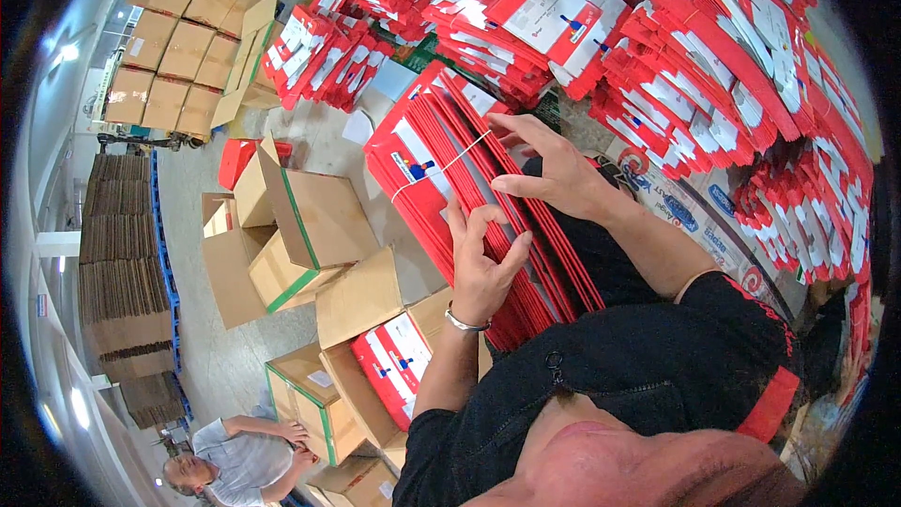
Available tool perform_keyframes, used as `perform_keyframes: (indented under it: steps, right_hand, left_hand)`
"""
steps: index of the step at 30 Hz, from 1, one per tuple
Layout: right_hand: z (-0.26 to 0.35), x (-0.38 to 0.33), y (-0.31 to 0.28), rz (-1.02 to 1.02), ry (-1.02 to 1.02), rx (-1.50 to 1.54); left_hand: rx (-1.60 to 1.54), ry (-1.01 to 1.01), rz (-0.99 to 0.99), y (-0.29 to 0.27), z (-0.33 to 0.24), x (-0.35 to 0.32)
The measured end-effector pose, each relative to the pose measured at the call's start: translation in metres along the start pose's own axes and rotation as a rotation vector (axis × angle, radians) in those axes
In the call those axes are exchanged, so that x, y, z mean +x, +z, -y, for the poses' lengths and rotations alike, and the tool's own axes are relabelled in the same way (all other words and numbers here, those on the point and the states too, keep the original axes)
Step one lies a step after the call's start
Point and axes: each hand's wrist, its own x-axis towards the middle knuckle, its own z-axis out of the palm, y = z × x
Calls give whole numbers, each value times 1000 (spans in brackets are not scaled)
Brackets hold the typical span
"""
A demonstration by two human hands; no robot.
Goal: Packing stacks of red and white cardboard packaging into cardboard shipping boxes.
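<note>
A thick bundle of flat red and white packets (422, 190) stands on edge in front of my body, a thin white band (441, 169) stretched around it. The packets fan apart along the upper edges. My left hand (483, 263), with a silver bracelet at the wrist, has its curled fingers and thumb on these edges. Reaching in from the right, my right hand (554, 169) grips the bundle's far part. Its fingertips lie close to the band, and its thumb presses among the packets. Part of the bundle's lower side is hidden by my left hand and black shirt.
Tall piles of similar red packets (563, 23) fill the far side and right. Open cardboard boxes (324, 216) stand at left, one holding red packets (394, 361). Stacked cartons (183, 47) and flattened cardboard (117, 253) lie farther left. Another person (249, 460) is at lower left.
</note>
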Motion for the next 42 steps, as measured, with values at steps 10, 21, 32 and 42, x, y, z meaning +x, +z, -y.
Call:
perform_keyframes:
  steps: [10,21,32,42]
  right_hand:
    - [4,2,-6,35,77,56]
    - [-9,1,0,29,37,88]
    - [-9,2,-10,65,136,179]
    - [-14,1,7,42,117,233]
  left_hand:
    - [-33,-10,-46,-1,16,-13]
    - [162,18,-29,6,-13,-2]
    - [202,56,-57,8,3,-10]
    - [214,38,-82,7,-15,-5]
